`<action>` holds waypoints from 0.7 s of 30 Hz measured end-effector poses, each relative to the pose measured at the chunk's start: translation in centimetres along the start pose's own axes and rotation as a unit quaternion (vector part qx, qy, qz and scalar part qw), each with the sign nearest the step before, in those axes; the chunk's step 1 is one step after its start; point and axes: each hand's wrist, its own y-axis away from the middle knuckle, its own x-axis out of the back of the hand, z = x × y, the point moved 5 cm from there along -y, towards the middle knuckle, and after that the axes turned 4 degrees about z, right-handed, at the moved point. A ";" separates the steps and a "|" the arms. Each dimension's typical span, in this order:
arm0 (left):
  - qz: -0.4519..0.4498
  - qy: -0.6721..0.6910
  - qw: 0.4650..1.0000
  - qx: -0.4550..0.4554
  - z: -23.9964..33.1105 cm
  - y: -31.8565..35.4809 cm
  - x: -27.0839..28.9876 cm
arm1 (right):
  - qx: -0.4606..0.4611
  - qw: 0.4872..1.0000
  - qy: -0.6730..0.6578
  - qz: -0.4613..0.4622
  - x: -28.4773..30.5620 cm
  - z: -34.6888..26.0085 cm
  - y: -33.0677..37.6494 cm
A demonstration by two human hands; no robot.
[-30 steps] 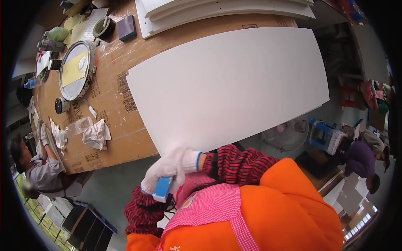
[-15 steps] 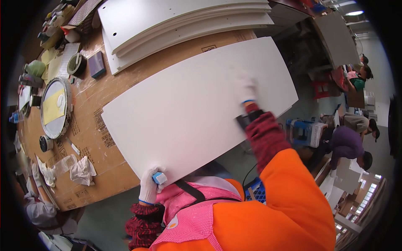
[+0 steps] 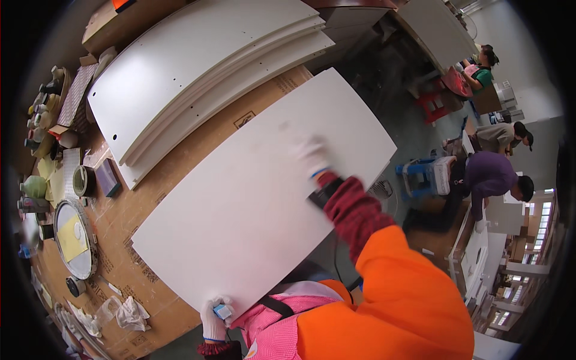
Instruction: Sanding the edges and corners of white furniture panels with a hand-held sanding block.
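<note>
A large white flat panel (image 3: 252,186) lies across the table in front of me, its near edge close to my body. At its near left corner, my left hand (image 3: 213,318), in a white glove, is closed around a small blue block (image 3: 222,311) with a paler face. My right hand (image 3: 312,157), also white-gloved, is over the far right part of the panel. Motion smears its fingers, so I cannot tell their shape or whether they hold anything. A dark band (image 3: 327,193) circles the right wrist. Faint grey smudges show on the panel just beyond that hand.
Stacked white panels (image 3: 198,66) with small holes stand behind. On the cardboard-covered table (image 3: 138,288) to the left are a round lid (image 3: 75,239), a purple-grey block (image 3: 108,178), a cup (image 3: 84,180), crumpled white cloth (image 3: 132,315) and bottles. People work at right, near a blue stool (image 3: 417,177).
My view has turned, so the panel and table sit more slanted and further left. My right hand is still blurred over the panel's far right part; the left keeps the blue block.
</note>
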 end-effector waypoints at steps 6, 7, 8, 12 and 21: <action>0.057 0.049 0.997 0.010 -0.5 -1.1 -0.1 | -0.404 0.863 -0.276 0.126 -2.0 23.1 -5.8; 0.101 0.089 0.991 0.018 -1.1 -0.7 0.0 | -0.337 0.878 -0.298 0.162 -1.1 20.6 -6.9; 0.122 0.091 0.988 0.023 -1.0 -0.3 -0.3 | -0.267 0.887 -0.324 0.192 -0.4 17.4 -7.2; 0.091 0.041 0.995 0.000 0.4 -0.3 -2.1 | 0.104 0.947 -0.228 0.202 4.4 -6.6 -2.7; 0.098 0.000 0.994 -0.044 0.9 0.8 -2.3 | 0.461 0.650 -0.602 -0.048 19.2 -36.2 4.6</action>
